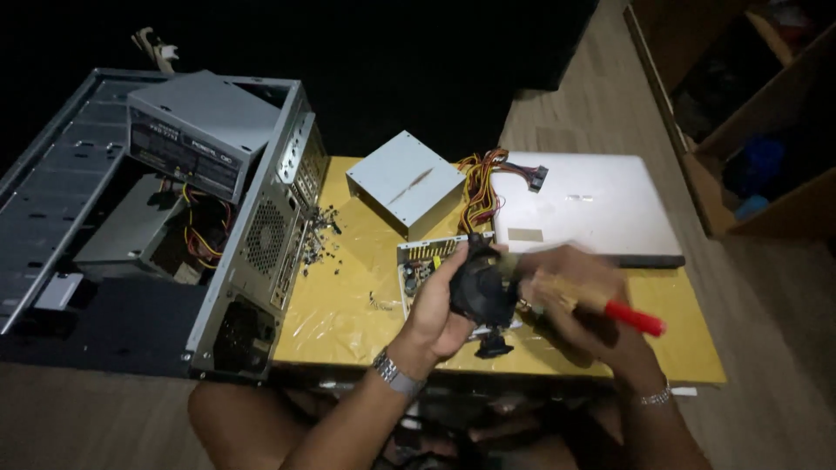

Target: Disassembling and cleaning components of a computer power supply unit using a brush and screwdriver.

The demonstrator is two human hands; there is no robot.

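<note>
My left hand [435, 309] grips a black round fan [481, 289] and holds it over the front of a yellow table [340, 305]. My right hand [579, 309], blurred by motion, holds a brush with a red handle [634, 318] against the fan's right side. Just behind the fan lies an opened power supply board [420, 259] with small parts on it. A short black piece [494, 345] hangs under the fan.
An open grey computer case [165, 218] lies at the left with a power supply box inside. A grey metal cover [405, 181], coloured cable bundle [483, 187] and shut silver laptop [588, 204] sit behind. Screws and dust [320, 235] lie beside the case. Wooden shelves [740, 113] stand right.
</note>
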